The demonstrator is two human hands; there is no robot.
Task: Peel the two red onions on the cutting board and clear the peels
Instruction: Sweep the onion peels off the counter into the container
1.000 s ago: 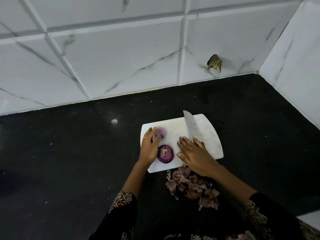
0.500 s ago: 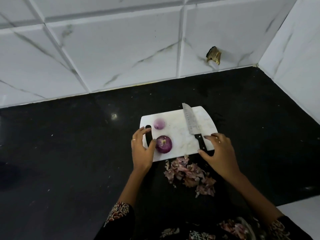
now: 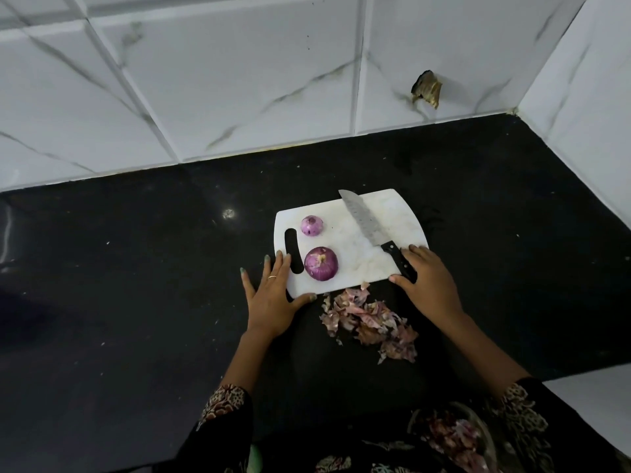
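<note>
Red onions, two in number, sit peeled on the white cutting board. The larger onion lies near the board's front edge, just right of the handle slot; the smaller onion lies behind it, apart from it, toward the board's far left corner. A kitchen knife lies diagonally across the right half of the board, its blade tip at the far edge and its black handle at the front right corner.

Left hand rests flat at the board's front left corner, fingers straight and spread, thumb along the front edge, holding nothing. Right hand rests at the board's front right corner, fingers relaxed and laid over the end of the knife handle, thumb extended toward the board's front edge; no closed grip is evident.

Onion peels lie in a loose pile on the black countertop, just in front of the board and between the two hands, none seen on the board itself. Marble-patterned white tiles back the countertop behind the board.
</note>
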